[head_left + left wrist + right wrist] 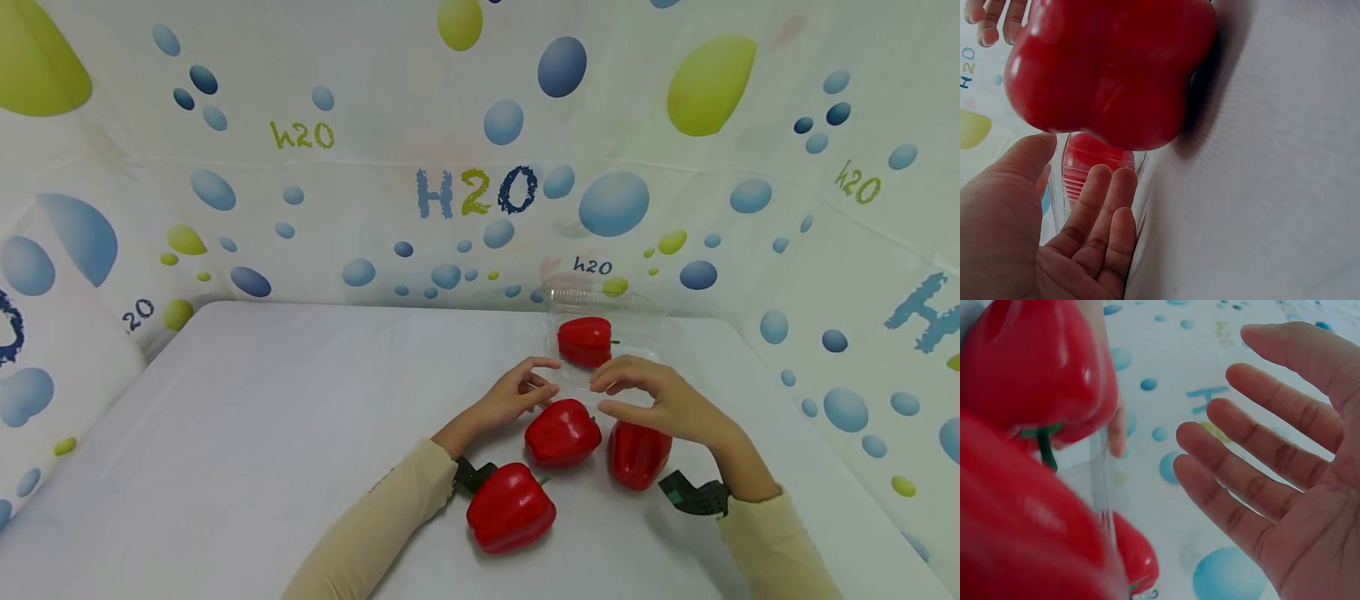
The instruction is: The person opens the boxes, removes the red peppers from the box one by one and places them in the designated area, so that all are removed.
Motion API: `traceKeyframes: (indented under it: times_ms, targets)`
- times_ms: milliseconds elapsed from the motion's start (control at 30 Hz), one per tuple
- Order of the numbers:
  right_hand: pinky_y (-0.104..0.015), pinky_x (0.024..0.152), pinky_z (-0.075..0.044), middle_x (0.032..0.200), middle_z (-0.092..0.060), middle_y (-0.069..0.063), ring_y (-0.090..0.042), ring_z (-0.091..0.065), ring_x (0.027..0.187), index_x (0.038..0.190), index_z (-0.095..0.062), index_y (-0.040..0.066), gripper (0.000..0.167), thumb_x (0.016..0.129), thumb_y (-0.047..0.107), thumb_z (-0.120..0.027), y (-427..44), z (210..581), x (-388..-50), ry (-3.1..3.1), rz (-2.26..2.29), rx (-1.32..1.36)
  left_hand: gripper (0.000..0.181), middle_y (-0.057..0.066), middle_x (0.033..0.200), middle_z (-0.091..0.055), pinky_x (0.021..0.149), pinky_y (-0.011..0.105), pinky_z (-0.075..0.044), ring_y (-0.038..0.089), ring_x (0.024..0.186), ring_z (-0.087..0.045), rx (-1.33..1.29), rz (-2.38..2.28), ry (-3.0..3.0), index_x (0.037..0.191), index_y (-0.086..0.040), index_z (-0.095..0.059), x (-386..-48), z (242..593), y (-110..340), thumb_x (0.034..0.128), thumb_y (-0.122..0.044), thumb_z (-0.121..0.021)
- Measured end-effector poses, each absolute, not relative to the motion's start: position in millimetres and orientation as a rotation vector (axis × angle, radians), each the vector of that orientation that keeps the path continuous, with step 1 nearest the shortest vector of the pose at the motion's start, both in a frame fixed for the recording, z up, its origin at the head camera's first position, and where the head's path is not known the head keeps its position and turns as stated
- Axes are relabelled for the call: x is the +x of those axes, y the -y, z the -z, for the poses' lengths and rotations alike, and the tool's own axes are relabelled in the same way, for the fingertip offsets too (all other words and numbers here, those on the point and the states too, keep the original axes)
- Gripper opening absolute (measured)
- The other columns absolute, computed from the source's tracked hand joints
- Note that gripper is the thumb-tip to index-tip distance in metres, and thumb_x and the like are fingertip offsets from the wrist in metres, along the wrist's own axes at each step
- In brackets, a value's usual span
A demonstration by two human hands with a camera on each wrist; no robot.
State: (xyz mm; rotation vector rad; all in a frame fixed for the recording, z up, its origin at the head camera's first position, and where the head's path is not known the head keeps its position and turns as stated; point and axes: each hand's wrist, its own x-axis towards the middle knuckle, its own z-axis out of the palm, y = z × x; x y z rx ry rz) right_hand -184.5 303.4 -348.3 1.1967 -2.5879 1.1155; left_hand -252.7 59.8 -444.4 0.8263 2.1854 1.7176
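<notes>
My left hand (513,393) hovers with loose fingers at the near left side of a clear plastic container (637,333). One red bell pepper (585,340) lies in that container, its green stem to the right. On the right, my right hand (667,400) holds nothing; its fingers look extended in the right wrist view (1285,444). Beneath it is another bell pepper (640,457), partly covered by the hand. Between the hands sits a bell pepper (562,435), and nearest to me a further bell pepper (512,510) lies beside my left wrist.
A white cloth covers the table (300,433). Behind it and at both sides hangs a white sheet (360,83) printed with blue and green drops. Dark straps with small devices (693,494) are on both wrists.
</notes>
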Motion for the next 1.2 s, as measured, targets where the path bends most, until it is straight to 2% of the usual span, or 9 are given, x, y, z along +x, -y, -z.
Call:
traceKeyframes:
  times_ms: [367,600,667,833,1067,1200]
  targets:
    - [-0.023,0.085,-0.053,0.112,-0.064,-0.013,-0.008,-0.061,0.104,0.113,-0.066,0.011,0.028,0.086,0.003,-0.071,-317.9,357.6,-197.5,2.607,-1.224,1.073,0.042,0.016,0.111,-0.067,0.071,0.023,-0.051,0.018,0.089,-0.067,0.858,-1.735,-2.181,0.139,-0.016,-0.047,-253.7,447.2,-59.3,0.0988,-0.019,-0.058]
    - [-0.021,0.084,-0.052,0.111,-0.064,0.005,-0.004,-0.059,0.104,0.114,-0.064,0.005,0.026,0.089,-0.001,-0.066,-327.3,364.3,-204.4,2.598,-1.246,0.990,0.042,0.015,0.112,-0.067,0.071,0.023,-0.051,0.017,0.090,-0.067,0.858,-1.733,-2.171,0.139,-0.016,-0.047,-252.8,447.0,-58.7,0.0988,-0.020,-0.058]
    - [-0.020,0.084,-0.052,0.111,-0.064,0.006,-0.002,-0.059,0.104,0.114,-0.064,0.003,0.025,0.089,-0.001,-0.065,-330.3,366.3,-206.9,2.595,-1.263,0.956,0.042,0.016,0.113,-0.067,0.071,0.023,-0.050,0.018,0.090,-0.066,0.854,-1.736,-2.169,0.139,-0.016,-0.046,-252.7,446.6,-58.7,0.0988,-0.020,-0.058]
    - [-0.017,0.085,-0.051,0.112,-0.064,-0.010,-0.001,-0.059,0.103,0.115,-0.062,-0.002,0.024,0.092,0.001,-0.063,-338.6,371.1,-209.9,2.584,-1.331,0.870,0.043,0.019,0.114,-0.066,0.071,0.026,-0.051,0.021,0.091,-0.067,0.857,-1.748,-2.160,0.141,-0.014,-0.045,-253.3,447.5,-59.6,0.0990,-0.018,-0.057]
    - [-0.012,0.086,-0.047,0.115,-0.063,-0.014,0.002,-0.058,0.102,0.119,-0.061,-0.004,0.027,0.096,0.010,-0.062,-347.7,379.4,-210.4,2.620,-1.353,0.679,0.043,0.018,0.114,-0.066,0.071,0.024,-0.051,0.020,0.090,-0.067,0.869,-1.726,-2.170,0.140,-0.015,-0.045,-254.2,447.8,-59.7,0.0986,-0.018,-0.058]
    - [-0.011,0.086,-0.046,0.119,-0.061,-0.018,0.004,-0.058,0.103,0.122,-0.059,-0.002,0.031,0.097,0.015,-0.061,-349.2,383.1,-212.2,2.644,-1.364,0.585,0.042,0.016,0.112,-0.067,0.072,0.023,-0.051,0.018,0.090,-0.067,0.863,-1.725,-2.173,0.139,-0.016,-0.046,-254.5,448.7,-59.4,0.0985,-0.019,-0.058]
